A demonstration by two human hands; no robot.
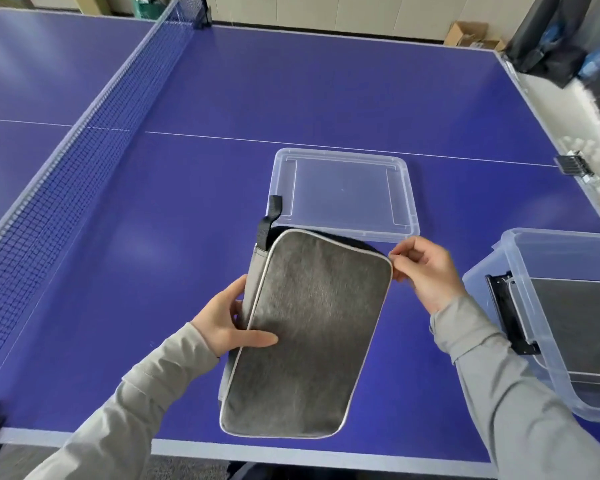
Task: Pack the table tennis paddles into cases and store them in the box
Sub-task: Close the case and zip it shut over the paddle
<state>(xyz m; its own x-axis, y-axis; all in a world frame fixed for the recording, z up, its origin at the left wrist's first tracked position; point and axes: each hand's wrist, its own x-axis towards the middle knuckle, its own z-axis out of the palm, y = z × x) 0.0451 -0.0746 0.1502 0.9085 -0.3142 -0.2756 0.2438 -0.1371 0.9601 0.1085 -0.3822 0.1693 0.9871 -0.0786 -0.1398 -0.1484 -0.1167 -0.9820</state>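
A grey fabric paddle case (309,337) with pale piping and a black loop strap lies tilted over the blue table near its front edge. My left hand (229,323) grips its left edge, thumb on top. My right hand (426,271) pinches the case's top right corner, where the zipper runs. The far end of the case gapes a little, dark inside; no paddle shows. A clear plastic box (520,268) stands at the right with another grey case (582,323) lying in it.
The box's clear lid (343,157) lies flat on the table (194,188) just beyond the case. The net (84,133) crosses the table on the left. A trough of white balls (589,157) runs along the right edge.
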